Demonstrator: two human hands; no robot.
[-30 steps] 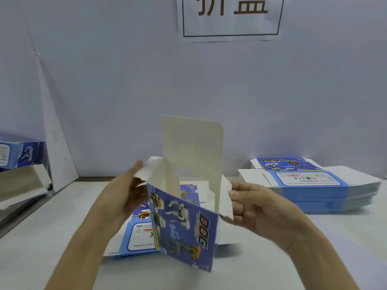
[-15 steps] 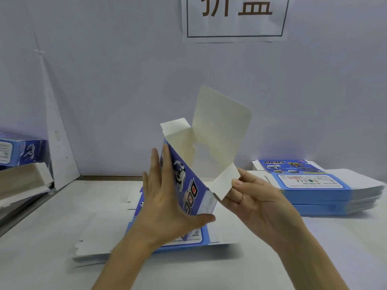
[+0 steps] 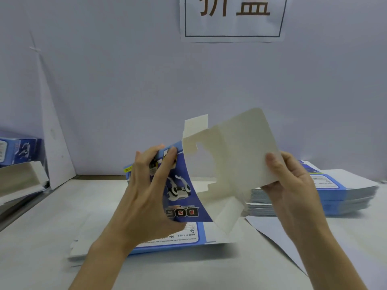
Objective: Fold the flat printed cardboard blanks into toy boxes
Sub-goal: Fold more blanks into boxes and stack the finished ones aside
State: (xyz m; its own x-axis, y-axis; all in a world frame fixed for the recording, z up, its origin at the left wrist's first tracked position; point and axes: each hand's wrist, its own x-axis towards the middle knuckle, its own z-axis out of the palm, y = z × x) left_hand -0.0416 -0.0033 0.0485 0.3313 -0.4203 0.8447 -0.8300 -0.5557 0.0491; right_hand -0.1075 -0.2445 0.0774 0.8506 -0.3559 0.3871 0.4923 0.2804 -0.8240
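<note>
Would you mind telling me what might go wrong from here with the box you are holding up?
1. The left hand grips the box by its printed panel, which bows visibly; squeezing harder may crease it off the fold lines.
2. The right hand pinches only the edge of the large flap; a pull could tear it near its cut-out.
3. The small side flap stands out unfolded; closing the large flap first might leave it outside.

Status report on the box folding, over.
Left hand grips the box. Right hand pinches its big white flap. Flaps open, not tucked. Nothing blocking.
</note>
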